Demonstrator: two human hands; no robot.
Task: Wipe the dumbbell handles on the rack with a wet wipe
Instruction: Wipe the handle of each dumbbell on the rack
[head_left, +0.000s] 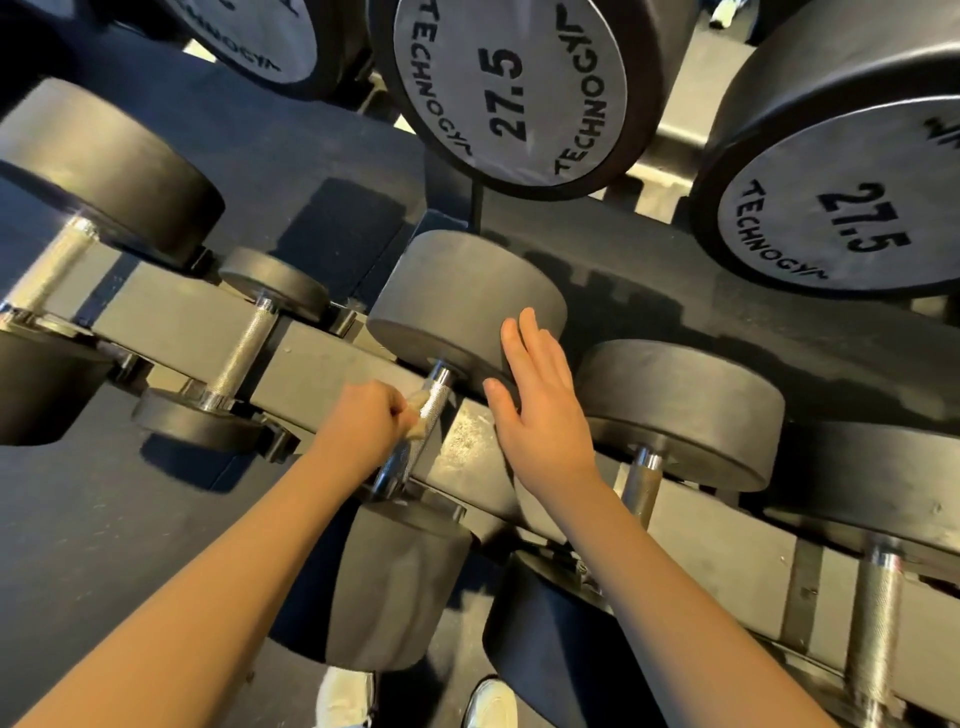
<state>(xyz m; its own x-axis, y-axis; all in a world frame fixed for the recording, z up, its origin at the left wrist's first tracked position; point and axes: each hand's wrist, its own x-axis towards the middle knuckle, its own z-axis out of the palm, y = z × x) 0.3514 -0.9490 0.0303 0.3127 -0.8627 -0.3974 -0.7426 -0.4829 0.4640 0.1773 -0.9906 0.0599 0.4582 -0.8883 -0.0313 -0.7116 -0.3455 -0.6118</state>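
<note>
Curling round a crumpled wet wipe (417, 415), the fingers of the left hand (358, 423) press it against the knurled dumbbell handle (440, 393), roughly midway along the bar. The right hand (543, 415) lies flat on the side of that dumbbell's far head (462, 296), fingers straight and close together, thumb set apart. The dumbbell rests across the grey rack (311, 358) between neighbours, its near head (400, 582) overhanging toward two white shoes (491, 701). On the tier above sit larger dumbbells (511, 93) marked 27.5.
</note>
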